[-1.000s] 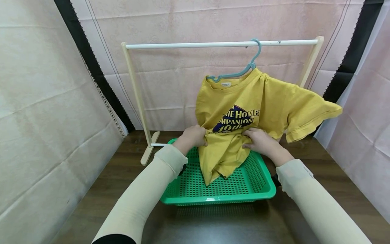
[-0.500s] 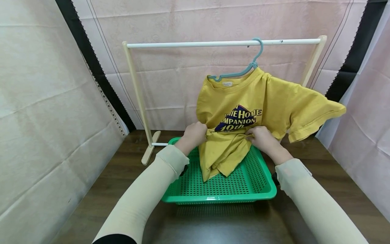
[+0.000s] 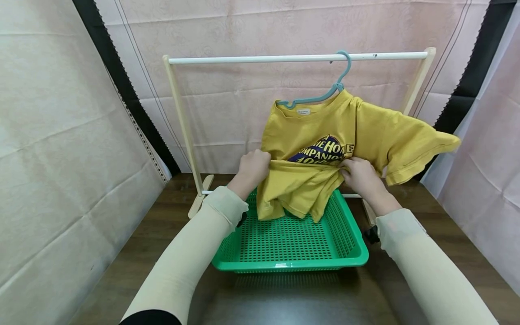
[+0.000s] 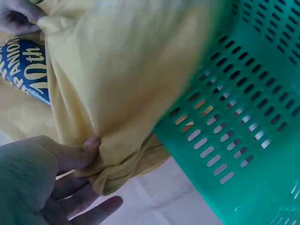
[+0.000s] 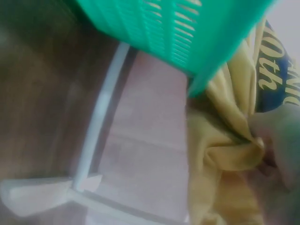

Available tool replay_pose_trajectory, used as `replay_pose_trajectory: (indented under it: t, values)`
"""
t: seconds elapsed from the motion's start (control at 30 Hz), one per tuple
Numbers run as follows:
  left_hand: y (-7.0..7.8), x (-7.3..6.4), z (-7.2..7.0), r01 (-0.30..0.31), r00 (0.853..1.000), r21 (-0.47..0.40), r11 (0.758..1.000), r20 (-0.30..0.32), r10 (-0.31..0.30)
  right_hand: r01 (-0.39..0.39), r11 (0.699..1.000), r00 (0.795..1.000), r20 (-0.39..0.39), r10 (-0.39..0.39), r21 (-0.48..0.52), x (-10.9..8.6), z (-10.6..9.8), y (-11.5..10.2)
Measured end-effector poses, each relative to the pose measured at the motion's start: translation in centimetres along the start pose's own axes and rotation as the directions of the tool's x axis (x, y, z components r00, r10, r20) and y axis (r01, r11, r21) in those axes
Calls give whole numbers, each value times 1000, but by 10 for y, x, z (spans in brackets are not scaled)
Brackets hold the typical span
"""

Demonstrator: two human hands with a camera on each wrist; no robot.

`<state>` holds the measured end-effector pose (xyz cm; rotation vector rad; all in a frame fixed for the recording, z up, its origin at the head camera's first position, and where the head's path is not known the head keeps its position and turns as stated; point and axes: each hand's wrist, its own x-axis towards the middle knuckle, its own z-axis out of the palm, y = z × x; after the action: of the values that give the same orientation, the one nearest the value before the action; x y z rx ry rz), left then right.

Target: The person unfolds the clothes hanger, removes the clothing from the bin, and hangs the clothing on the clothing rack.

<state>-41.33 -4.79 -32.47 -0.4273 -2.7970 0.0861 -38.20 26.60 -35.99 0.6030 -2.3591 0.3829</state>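
Note:
A yellow T-shirt (image 3: 313,124) with a dark blue print hangs on a light blue hanger (image 3: 335,85), whose hook sits over the rack's white bar. My left hand (image 3: 253,169) pinches the shirt's left side between thumb and fingers, as the left wrist view also shows. On the other side, my right hand (image 3: 359,176) pinches the cloth just below the print. Between the hands the fabric is gathered into a fold, and the lower part hangs over a green basket (image 3: 284,264). One sleeve sticks out to the right.
The clothes rack (image 3: 176,113) has pale uprights and feet on a dark wooden table (image 3: 292,298). Light cloth walls (image 3: 227,27) with black strips enclose the back and sides. The basket stands in front of the rack's lower bar.
Both hands have risen slightly and moved farther apart, the right one going right. The shirt's lower part has lifted higher above the basket, and the fold now covers the bottom of the print.

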Motion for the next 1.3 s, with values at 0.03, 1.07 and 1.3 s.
replay_pose_trajectory:
  t: [0.03, 1.07, 1.3]
  values:
    - [0, 0, -1, 9, 1000, 13, 1000, -17, -9, 8, 1000, 999, -37, -8, 3, 1, -1, 0]
    - [7, -19, 20, -211, 889, -139, 967, 385, 249, 115, 991, 863, 487, -133, 66, -8, 19, -21]
    - [7, -17, 30, -222, 912, -106, 969, 328, 245, 128, 990, 897, 419, -143, 65, -7, 23, -16]
